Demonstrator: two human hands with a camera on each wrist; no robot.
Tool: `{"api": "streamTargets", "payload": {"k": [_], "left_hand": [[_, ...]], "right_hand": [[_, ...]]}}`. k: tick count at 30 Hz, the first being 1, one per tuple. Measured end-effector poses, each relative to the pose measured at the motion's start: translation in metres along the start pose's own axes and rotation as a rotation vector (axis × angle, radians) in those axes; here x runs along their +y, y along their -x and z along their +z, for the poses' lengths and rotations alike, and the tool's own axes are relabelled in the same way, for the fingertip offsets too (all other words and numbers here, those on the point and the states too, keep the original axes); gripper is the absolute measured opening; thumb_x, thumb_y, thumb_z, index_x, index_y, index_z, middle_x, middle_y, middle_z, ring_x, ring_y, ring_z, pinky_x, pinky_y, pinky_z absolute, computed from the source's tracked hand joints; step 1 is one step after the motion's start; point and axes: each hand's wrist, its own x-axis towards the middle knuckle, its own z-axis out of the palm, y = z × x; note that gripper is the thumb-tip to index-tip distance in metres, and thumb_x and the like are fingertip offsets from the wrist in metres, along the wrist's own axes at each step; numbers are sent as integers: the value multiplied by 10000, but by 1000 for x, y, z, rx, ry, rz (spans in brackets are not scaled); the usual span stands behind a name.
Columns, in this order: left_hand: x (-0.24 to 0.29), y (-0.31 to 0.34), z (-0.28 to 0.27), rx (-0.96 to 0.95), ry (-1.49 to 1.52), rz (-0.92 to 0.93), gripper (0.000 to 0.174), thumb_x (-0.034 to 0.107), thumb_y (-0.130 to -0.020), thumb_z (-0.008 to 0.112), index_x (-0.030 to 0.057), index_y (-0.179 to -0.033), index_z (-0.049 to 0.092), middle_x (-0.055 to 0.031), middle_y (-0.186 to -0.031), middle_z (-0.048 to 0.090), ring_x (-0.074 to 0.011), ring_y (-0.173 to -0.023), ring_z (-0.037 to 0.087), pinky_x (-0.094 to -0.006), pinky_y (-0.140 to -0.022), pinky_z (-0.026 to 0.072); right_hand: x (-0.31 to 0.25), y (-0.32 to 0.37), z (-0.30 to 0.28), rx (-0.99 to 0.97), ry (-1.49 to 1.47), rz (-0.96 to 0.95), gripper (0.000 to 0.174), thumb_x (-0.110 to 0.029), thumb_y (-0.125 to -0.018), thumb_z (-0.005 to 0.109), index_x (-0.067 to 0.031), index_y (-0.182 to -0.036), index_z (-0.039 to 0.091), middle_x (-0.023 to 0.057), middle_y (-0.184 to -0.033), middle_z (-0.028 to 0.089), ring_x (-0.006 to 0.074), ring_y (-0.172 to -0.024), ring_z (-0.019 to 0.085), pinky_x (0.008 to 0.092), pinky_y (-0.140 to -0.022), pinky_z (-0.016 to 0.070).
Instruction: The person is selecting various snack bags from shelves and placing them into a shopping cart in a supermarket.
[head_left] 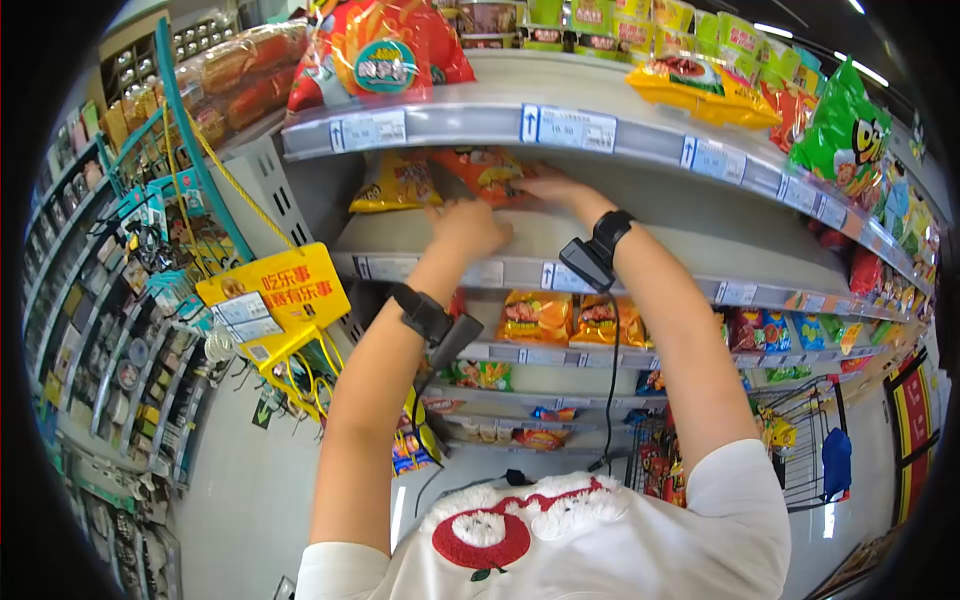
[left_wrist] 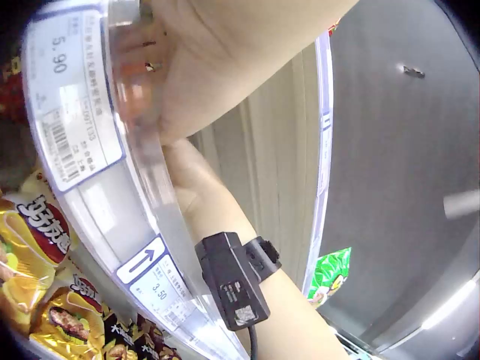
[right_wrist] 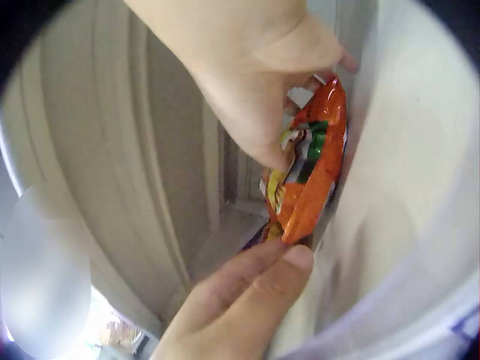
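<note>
An orange snack bag stands on the shelf under the top price strip, beside a yellow snack bag. My left hand pinches a lower corner of the orange bag between thumb and fingers, plain in the right wrist view. From the other side my right hand grips the bag near its top edge, thumb on the front and part of the fingers hidden. In the left wrist view my left hand fills the top, and the bag is mostly hidden.
Above the bags runs an upper shelf edge holding more snack bags and cups. Lower shelves carry orange bags. A yellow sign hangs at the left, and a shopping cart stands at the right.
</note>
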Motion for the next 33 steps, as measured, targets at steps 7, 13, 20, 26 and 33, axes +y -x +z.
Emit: {"api": "streamTargets", "payload": {"k": [7, 13, 20, 26, 33], "left_hand": [[-22, -8, 18, 112, 403, 131, 456, 320, -710, 700, -47, -952, 579, -262, -939, 617, -377, -873, 621, -448, -756, 482], [13, 12, 4, 504, 740, 342, 218, 104, -760, 671, -11, -870, 523, -188, -816, 608, -334, -751, 623, -376, -662, 491], [91, 89, -19, 429, 787, 668, 198, 9, -704, 689, 18, -798, 515, -174, -964, 607, -329, -825, 596, -346, -704, 482], [172, 101, -11, 144, 833, 1062, 203, -10, -655, 699, 10, -768, 531, -183, -987, 611, -316, -844, 612, -336, -728, 487], [343, 127, 38, -41, 1060, 1219, 127, -22, -699, 632, 10, -799, 560, -175, -1018, 618, -323, -870, 615, -357, -740, 489]], "right_hand": [[-28, 27, -22, -33, 107, 120, 773, -436, -673, 692, 52, -1234, 481, 236, -1241, 507, 309, -1161, 484, 315, -946, 393], [-19, 109, -48, 345, -80, 47, 547, -377, -738, 677, 20, -1100, 573, 225, -1139, 556, 328, -964, 582, 337, -803, 465], [-34, 285, -59, 935, 105, -209, 361, -138, -753, 684, -7, -1043, 513, 165, -947, 547, 308, -878, 558, 353, -752, 447], [12, 428, -81, 1019, 238, -81, 363, -62, -724, 691, 4, -1046, 537, 128, -865, 553, 267, -741, 562, 328, -662, 453], [74, 560, -117, 1269, 197, 189, 290, -31, -751, 654, 8, -1008, 525, 126, -877, 530, 254, -745, 530, 304, -672, 429]]}}
